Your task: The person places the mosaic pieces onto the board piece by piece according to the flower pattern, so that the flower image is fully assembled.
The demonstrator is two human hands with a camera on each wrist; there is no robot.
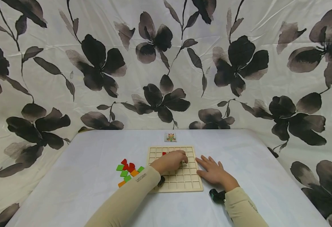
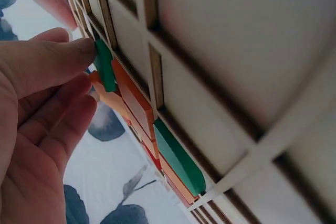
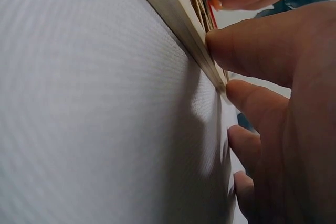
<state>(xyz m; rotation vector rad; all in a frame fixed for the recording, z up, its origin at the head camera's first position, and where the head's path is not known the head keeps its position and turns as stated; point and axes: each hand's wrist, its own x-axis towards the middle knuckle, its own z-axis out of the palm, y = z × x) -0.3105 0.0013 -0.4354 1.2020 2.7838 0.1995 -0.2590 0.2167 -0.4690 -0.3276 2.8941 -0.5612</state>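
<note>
A square wooden grid board (image 1: 183,184) lies on the table. My left hand (image 1: 170,161) reaches over its upper right part. In the left wrist view, its thumb and finger pinch a green tile (image 2: 106,69) at the grid, beside an orange tile (image 2: 134,94). Another green tile (image 2: 178,160) sits in the grid closer to that camera. The head view shows only a bit of a red tile (image 1: 164,153); the left hand hides the others. With fingers spread, my right hand (image 1: 214,174) rests at the board's right edge, its thumb and index finger (image 3: 247,45) touching the wooden side.
Loose green (image 1: 124,173), red (image 1: 131,166) and orange tiles (image 1: 134,172) lie in a cluster left of the board, partly behind the left sleeve. A small card with a coloured pattern (image 1: 170,137) lies beyond the board. Floral cloth (image 1: 154,72) hangs behind the white table (image 1: 97,145).
</note>
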